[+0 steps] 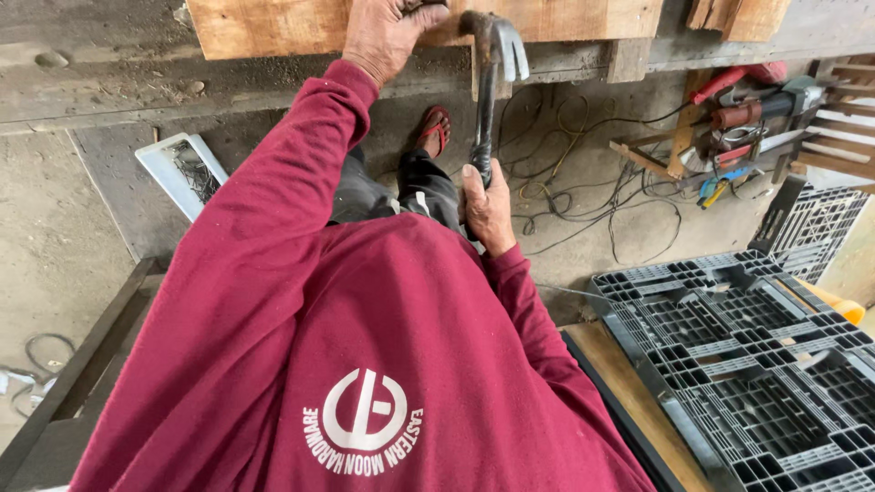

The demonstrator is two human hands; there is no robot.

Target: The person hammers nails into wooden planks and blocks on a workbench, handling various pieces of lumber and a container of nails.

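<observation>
Right, I see a wooden board [273, 25] lying across the bench top, my left hand [383, 36] pressed on its edge, fingers curled over. Right hand [488, 208] is wrapped tight around the claw hammer [488, 91], head up against the board. Looks like mid-hammering or prying; next calls for steady aim. Nail hidden, left fingertips cut off. Black plastic pallet [729, 364] sits right.

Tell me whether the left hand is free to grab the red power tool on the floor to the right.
Probably not. The left hand is pressed on the wooden plank up top, while the red power tool lies far right, beyond the right hand gripping the hammer.
</observation>
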